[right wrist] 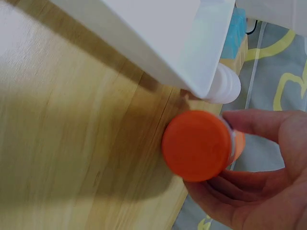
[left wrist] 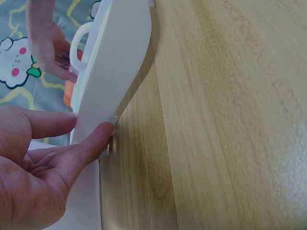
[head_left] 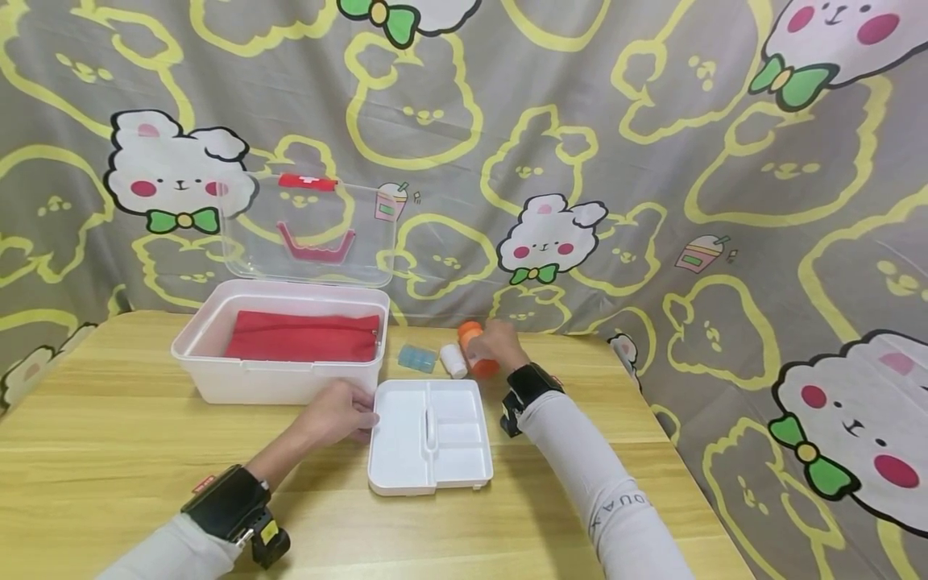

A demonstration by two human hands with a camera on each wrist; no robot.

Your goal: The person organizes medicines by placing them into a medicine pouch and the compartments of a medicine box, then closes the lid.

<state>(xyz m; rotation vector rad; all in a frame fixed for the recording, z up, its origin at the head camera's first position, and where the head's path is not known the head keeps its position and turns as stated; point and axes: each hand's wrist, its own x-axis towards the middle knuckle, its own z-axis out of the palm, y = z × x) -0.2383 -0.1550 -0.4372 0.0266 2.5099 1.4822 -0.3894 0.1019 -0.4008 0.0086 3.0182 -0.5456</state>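
On the table lies a white divided tray (head_left: 402, 439) with a raised middle handle. My left hand (head_left: 339, 415) pinches its left edge; in the left wrist view one fingertip meets the rim and another sits low on the side wall. Beyond the tray's far right corner, my right hand (head_left: 499, 345) grips an orange pill bottle (head_left: 484, 369). Its round orange cap (right wrist: 195, 146) faces the camera in the right wrist view, with thumb and fingers curled round the body behind it. Right beside this bottle is a small white bottle (head_left: 453, 361).
A white lidded box (head_left: 283, 385) stands open at the back left, a red pouch (head_left: 304, 337) inside and its clear lid (head_left: 312, 217) raised. A small blue translucent case (head_left: 417, 358) lies between box and white bottle. A patterned curtain (head_left: 449, 193) hangs behind the table.
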